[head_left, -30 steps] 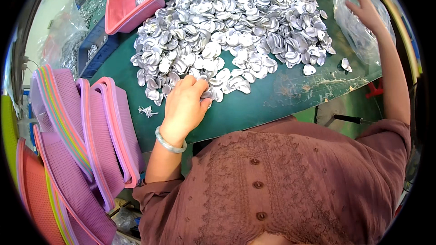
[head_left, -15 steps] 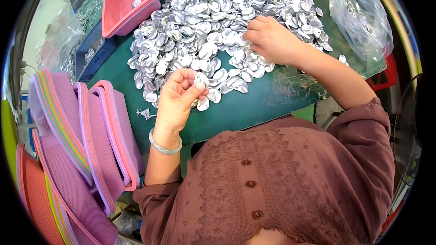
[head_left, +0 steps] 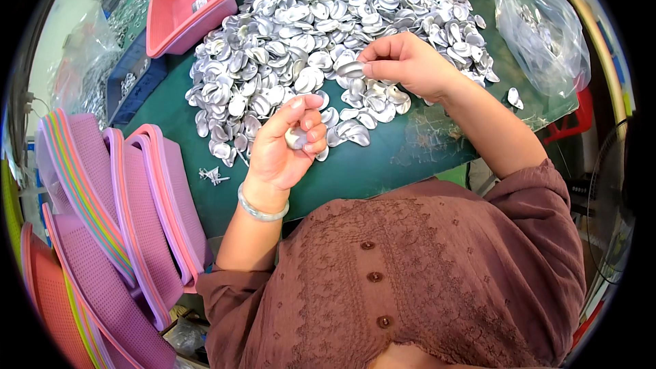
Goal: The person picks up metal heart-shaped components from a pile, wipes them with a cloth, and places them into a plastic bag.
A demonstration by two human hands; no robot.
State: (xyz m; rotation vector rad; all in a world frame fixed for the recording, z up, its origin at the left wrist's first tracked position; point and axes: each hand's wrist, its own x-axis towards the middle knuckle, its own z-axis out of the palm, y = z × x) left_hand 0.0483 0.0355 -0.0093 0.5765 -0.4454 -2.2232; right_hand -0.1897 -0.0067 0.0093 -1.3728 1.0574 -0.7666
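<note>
A broad heap of silver, curved petal-shaped pieces [head_left: 301, 34] covers much of the green table. At its near edge my left hand [head_left: 277, 147], palm up with a pale bangle [head_left: 263, 214] on the wrist, has its fingers curled round one silver petal-shaped piece [head_left: 296, 138]. My right hand [head_left: 410, 65] is over the near right part of the heap, pinching another petal-shaped piece [head_left: 350, 69] between thumb and forefinger. Both hands are closed. Whether more pieces lie under the left fingers is hidden.
At the far left stands a pink basket [head_left: 191, 7], beside a blue bin [head_left: 130, 82]. Nested purple baskets [head_left: 154, 219] fill the left side. A clear plastic bag [head_left: 543, 34] of pieces sits at the right. Thin white bits [head_left: 214, 175] lie near the table's left edge.
My right hand has lifted a petal-shaped piece off the heap in a pinch. My left hand has turned palm up; its piece now rests in the curled fingers instead of under the thumb.
</note>
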